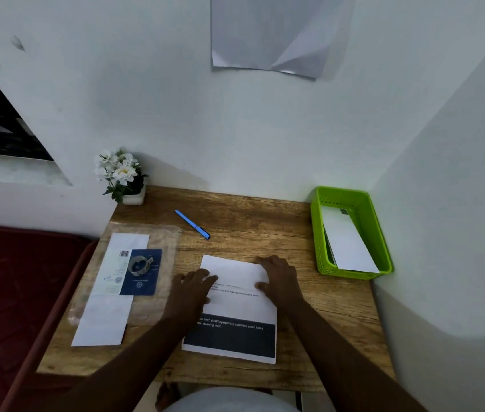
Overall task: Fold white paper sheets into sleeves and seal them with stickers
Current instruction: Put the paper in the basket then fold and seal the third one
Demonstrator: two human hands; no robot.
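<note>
At the far left of the bench (339,316) lies a clear plastic bag (158,292) with a long white paper strip (101,322), a dark blue booklet (141,281) and a roll of tape (140,265) on it. Behind them stands a small pot of white flowers (122,173), and a blue pen (192,224) lies further right. In front of me is the white paper sheet (235,307), its far edge folded towards me over the printed text. My left hand (193,285) presses flat on the left end of that fold, fingers spread and straight. My right hand (278,278) presses the right end the same way, fingers relaxed, gripping nothing. At the right edge sits a green basket (318,233) holding a folded white sleeve (348,245).
</note>
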